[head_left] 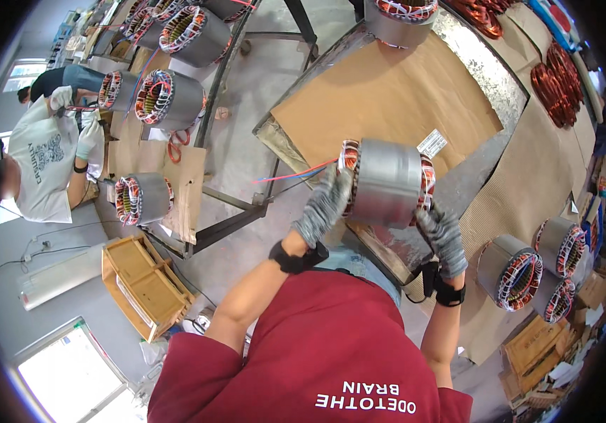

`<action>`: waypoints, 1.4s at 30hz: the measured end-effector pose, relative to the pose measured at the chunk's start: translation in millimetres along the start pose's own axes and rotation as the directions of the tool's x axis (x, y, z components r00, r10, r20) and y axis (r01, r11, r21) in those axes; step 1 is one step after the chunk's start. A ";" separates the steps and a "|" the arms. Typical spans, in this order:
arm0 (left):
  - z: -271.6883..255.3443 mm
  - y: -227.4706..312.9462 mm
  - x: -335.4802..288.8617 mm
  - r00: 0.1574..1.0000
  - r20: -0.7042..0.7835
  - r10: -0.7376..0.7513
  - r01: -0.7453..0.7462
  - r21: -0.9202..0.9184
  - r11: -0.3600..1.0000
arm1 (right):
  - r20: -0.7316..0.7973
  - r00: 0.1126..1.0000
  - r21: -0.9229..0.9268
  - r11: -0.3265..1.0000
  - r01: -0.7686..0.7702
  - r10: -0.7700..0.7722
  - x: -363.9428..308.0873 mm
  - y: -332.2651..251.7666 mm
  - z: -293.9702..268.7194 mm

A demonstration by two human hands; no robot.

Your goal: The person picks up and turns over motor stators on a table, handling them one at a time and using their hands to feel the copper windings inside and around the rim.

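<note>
Both hands are in grey knit gloves and are engaged with one grey metal cylinder point(387, 183), lying on its side near the front edge of the tabletop point(456, 37). Red-orange wire bundles, laced in white, protrude at both ends.

The left hand point(325, 206) has its fingers grasping the cylinder's left end, at the bundle. The right hand point(444, 238) has its fingers grasping the lower part of the right end. Whether the cylinder is resting or lifted cannot be determined. Red and blue leads point(301, 173) extend leftward from its left end.

A brown sheet point(380, 92) covers much of the tabletop; a white label point(432, 143) is noted just beyond the cylinder. A second cylinder point(400, 27) stands at the far edge. Copper-coloured coils point(558, 86) lie to the right. At left, a co-worker point(43, 166) in a white shirt is beside further cylinders point(183, 102).
</note>
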State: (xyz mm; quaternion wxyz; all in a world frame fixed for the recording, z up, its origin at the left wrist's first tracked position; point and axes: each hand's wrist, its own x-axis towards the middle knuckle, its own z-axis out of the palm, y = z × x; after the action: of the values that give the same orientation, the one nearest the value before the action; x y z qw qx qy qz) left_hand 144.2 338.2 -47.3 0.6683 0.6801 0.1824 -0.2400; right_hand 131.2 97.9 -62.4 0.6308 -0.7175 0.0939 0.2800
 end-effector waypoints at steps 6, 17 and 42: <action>13.0 -20.2 -13.8 0.937 0.093 0.336 -0.348 0.330 0.877 | 0.108 0.991 -0.008 0.997 -0.081 0.081 -34.4 50.6 -14.7; 28.0 29.4 52.7 0.720 0.470 0.510 -0.663 0.250 0.706 | -0.152 0.978 0.119 0.984 -0.129 0.147 -59.9 50.7 44.2; -86.1 -0.3 105.2 0.989 0.114 0.098 -0.088 -0.083 0.993 | -0.379 0.875 -0.478 0.873 0.094 -0.302 13.5 -87.1 137.8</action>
State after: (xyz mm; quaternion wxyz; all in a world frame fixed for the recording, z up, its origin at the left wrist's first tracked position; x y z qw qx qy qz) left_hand 237.3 416.3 -108.3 0.7142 0.6462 0.1199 -0.2409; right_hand 145.8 249.1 -1.7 0.4376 -0.8927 0.0922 0.0555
